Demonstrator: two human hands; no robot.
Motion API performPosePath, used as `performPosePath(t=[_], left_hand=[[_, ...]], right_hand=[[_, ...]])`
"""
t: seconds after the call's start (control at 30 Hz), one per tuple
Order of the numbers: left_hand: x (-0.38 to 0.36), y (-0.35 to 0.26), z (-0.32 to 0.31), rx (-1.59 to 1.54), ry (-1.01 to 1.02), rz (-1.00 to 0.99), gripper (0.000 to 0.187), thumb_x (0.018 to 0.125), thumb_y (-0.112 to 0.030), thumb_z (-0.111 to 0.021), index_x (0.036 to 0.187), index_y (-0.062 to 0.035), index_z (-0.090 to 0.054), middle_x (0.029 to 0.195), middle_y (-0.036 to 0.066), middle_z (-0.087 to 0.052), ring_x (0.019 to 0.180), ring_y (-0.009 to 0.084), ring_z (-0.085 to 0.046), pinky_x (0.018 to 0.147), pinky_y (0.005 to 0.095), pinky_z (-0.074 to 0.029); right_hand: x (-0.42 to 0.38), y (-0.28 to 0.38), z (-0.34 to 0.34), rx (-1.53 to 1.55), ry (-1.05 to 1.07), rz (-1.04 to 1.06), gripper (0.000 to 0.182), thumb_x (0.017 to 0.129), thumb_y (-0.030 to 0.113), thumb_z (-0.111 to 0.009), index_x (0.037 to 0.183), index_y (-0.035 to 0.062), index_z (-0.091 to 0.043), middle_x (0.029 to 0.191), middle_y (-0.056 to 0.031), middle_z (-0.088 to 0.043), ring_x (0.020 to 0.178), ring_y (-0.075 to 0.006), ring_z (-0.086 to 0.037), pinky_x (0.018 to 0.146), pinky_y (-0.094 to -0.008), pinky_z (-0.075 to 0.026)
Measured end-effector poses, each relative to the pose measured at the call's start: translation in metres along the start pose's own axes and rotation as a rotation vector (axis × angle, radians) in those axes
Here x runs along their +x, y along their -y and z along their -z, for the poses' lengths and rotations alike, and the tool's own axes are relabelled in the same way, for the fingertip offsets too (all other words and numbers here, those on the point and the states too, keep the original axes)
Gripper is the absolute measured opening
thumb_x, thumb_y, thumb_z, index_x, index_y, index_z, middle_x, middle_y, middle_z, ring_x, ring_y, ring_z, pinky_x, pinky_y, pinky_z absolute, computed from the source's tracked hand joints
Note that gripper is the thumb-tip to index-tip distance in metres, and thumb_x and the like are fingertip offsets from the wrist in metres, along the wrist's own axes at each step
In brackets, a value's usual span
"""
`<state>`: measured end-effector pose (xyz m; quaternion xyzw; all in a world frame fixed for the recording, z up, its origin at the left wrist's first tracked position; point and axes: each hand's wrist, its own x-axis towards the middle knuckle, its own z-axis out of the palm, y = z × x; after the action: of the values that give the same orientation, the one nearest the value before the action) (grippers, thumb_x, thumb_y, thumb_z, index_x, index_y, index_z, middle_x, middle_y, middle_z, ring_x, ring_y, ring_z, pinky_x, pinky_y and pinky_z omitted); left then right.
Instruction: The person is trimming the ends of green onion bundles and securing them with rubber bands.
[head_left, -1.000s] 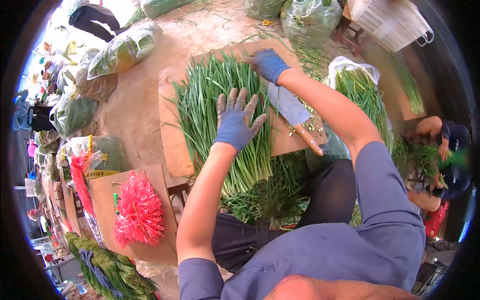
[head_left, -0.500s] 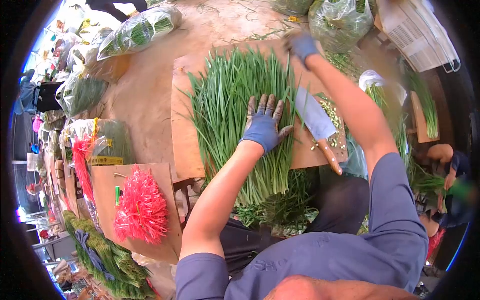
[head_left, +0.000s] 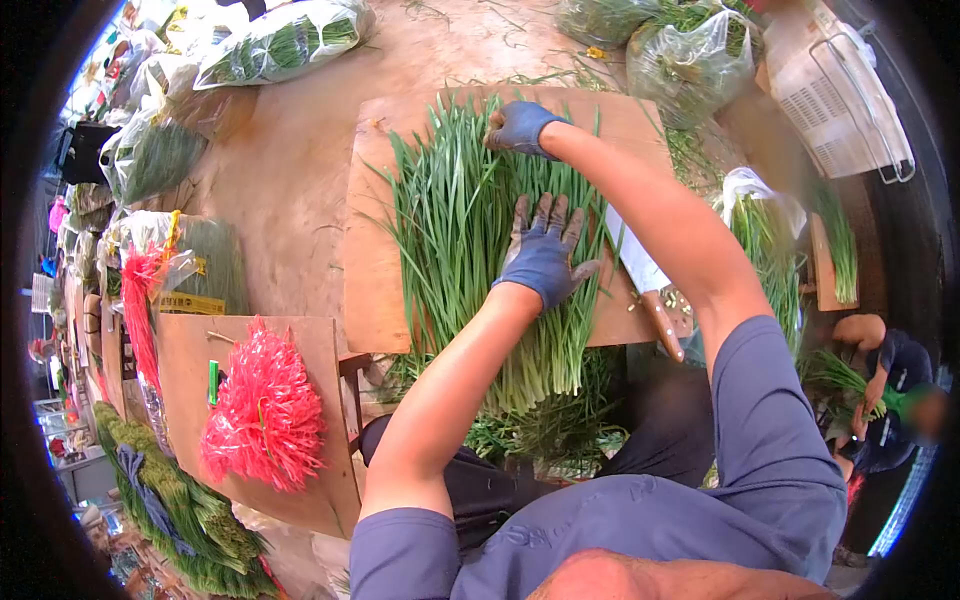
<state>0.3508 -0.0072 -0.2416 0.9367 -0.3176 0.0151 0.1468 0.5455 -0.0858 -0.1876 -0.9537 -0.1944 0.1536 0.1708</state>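
A wide heap of garlic chives lies on a wooden board, with its dark green tips at the far side and pale stem ends overhanging the near edge. My left hand, in a blue glove with dirty fingers, presses flat on the middle of the heap with fingers spread. Over the far tips, my gloved right hand has its fingers curled closed around leaf ends; its fingertips are partly hidden. A cleaver rests on the board to the right, its wooden handle over the near edge, partly behind my right forearm.
Small cut pieces lie by the cleaver on the wooden board. At left, red plastic ties sit on another board. Bagged greens stand at the far right, beside a white basket. A co-worker holds greens at right.
My right hand has swung left from beyond the board's far right corner onto the chive tips, and its fingers have closed. My left hand stays flat on the heap. The view has shifted slightly.
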Motion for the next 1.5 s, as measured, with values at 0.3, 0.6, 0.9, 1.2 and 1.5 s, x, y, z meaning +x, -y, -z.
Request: performPosePath(t=[0.3, 0.6, 0.9, 1.2, 1.5], left_hand=[[0.001, 0.001, -0.001, -0.032, 0.005, 0.02, 0.082, 0.091, -0.062, -0.042, 0.151, -0.0082, -0.03, 0.157, 0.019, -0.025, 0.148, 0.0348, -0.015, 0.118, 0.0569, 0.004], [0.0, 0.001, 0.0, -0.044, -0.005, -0.002, 0.083, 0.09, -0.065, -0.039, 0.15, -0.0076, -0.033, 0.157, 0.02, -0.024, 0.148, 0.0364, -0.013, 0.117, 0.059, 0.004], [0.001, 0.003, 0.0, -0.045, 0.039, 0.007, 0.083, 0.092, -0.066, -0.035, 0.152, -0.0098, -0.027, 0.16, 0.018, -0.016, 0.149, 0.037, -0.008, 0.116, 0.0607, 0.004], [-0.002, 0.002, -0.003, -0.074, 0.005, -0.006, 0.081, 0.092, -0.064, -0.037, 0.15, -0.0076, -0.031, 0.158, 0.02, -0.021, 0.148, 0.0375, -0.011, 0.116, 0.0604, 0.005], [0.002, -0.007, 0.003, -0.004, -0.076, -0.048, 0.071, 0.091, -0.059, -0.049, 0.145, -0.0135, -0.042, 0.152, 0.018, -0.035, 0.143, 0.035, -0.026, 0.118, 0.0552, -0.01]], right_hand=[[0.041, -0.107, 0.011, 0.385, -0.898, -0.319, 0.038, 0.091, 0.031, -0.06, 0.116, 0.0025, -0.063, 0.1, -0.0173, -0.069, 0.088, -0.0246, -0.067, 0.077, -0.0401, -0.052], [0.025, 0.043, -0.013, -0.098, -0.18, 0.092, 0.053, 0.083, 0.058, -0.062, 0.11, 0.0129, -0.07, 0.108, -0.0157, -0.069, 0.1, -0.0342, -0.066, 0.09, -0.0438, -0.05], [0.064, 0.051, -0.034, -0.074, -0.012, 0.013, 0.043, 0.079, 0.043, -0.062, 0.109, 0.0128, -0.072, 0.111, -0.0183, -0.068, 0.101, -0.0353, -0.066, 0.09, -0.0464, -0.051], [0.045, 0.045, -0.019, 0.037, -0.67, -0.217, 0.025, 0.089, 0.028, -0.05, 0.096, 0.01, -0.066, 0.094, -0.0217, -0.069, 0.088, -0.0408, -0.067, 0.08, -0.0488, -0.053], [-0.154, -0.147, 0.118, -0.242, -0.268, -0.665, 0.053, 0.091, 0.049, -0.047, 0.117, 0.0073, -0.067, 0.127, -0.0201, -0.061, 0.113, -0.0368, -0.061, 0.097, -0.0474, -0.047]])
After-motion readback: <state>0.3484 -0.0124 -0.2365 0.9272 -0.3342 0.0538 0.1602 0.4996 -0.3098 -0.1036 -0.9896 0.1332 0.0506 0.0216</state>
